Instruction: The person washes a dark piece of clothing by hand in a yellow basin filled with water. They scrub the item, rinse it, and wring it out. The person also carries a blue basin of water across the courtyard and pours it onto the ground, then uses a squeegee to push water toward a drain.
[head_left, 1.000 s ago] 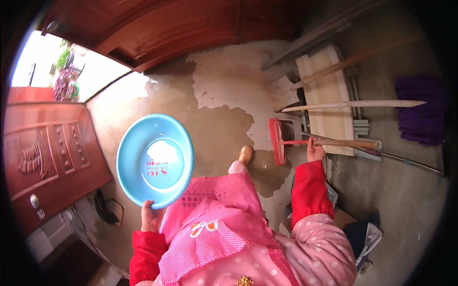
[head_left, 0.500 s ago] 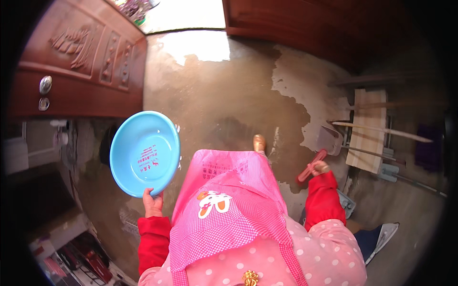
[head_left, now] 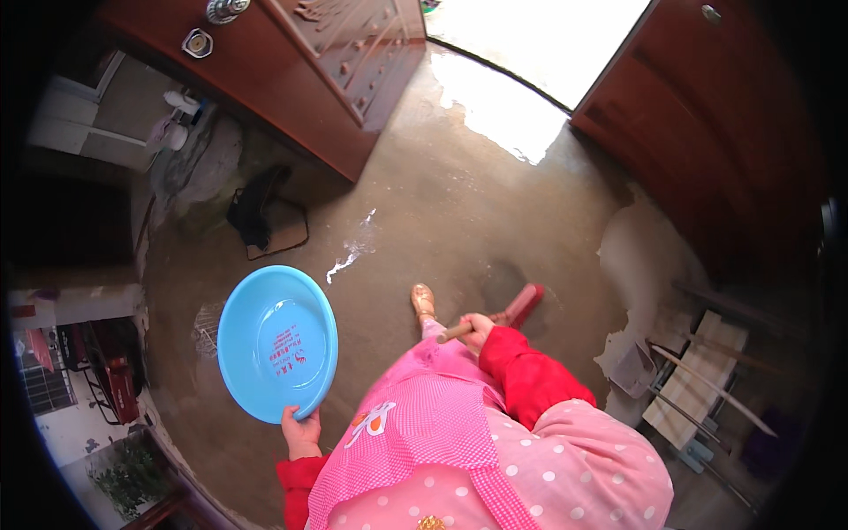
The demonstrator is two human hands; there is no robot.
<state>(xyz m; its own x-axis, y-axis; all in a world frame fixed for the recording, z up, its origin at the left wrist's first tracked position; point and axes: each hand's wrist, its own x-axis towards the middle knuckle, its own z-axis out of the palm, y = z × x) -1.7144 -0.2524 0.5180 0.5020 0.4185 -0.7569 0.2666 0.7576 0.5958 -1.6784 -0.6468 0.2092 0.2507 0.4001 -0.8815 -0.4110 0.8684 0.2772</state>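
Observation:
A light blue plastic basin with red print inside hangs tilted at my left side, its inside facing up. My left hand grips its lower rim, thumb over the edge. In front of my body, my right hand is closed round a brush. Its light wooden handle end pokes out toward the left and its red head points away to the right. The bristles cannot be made out. I wear a pink checked apron over red sleeves.
Wet brown floor spreads ahead to a bright doorway between two brown door leaves. A dark folding stool stands at the left. To the right lie a dustpan, a pale wooden board and several sticks.
My view has turned left. My right hand has swung the brush from my right side to in front of my body. The basin stays in my left hand.

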